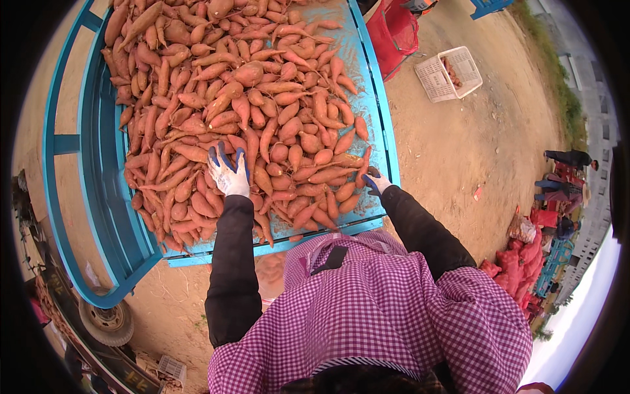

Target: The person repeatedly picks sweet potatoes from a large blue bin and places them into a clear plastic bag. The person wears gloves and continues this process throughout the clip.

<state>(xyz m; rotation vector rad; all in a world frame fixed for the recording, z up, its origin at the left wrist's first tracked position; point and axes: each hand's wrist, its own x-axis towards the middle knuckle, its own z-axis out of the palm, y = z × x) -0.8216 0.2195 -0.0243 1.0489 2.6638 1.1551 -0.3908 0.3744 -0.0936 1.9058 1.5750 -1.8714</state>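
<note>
A large heap of red-skinned sweet potatoes [246,113] covers the blue metal bed [357,59] of a cart in front of me. My left hand [230,172], in a white glove with blue fingers, rests on the pile with its fingers spread. Near the right edge of the bed is my right hand [378,182], gloved alike. Its fingertips are beside a long sweet potato [363,168]; whether they grip it is hard to see.
Blue side rails [66,144] bound the bed at left. Right of it are a red mesh bag [392,37] and a white plastic crate [447,75] with a few sweet potatoes. Filled red sacks [514,266] and several people [566,189] are farther right. A wheel [107,320] shows lower left.
</note>
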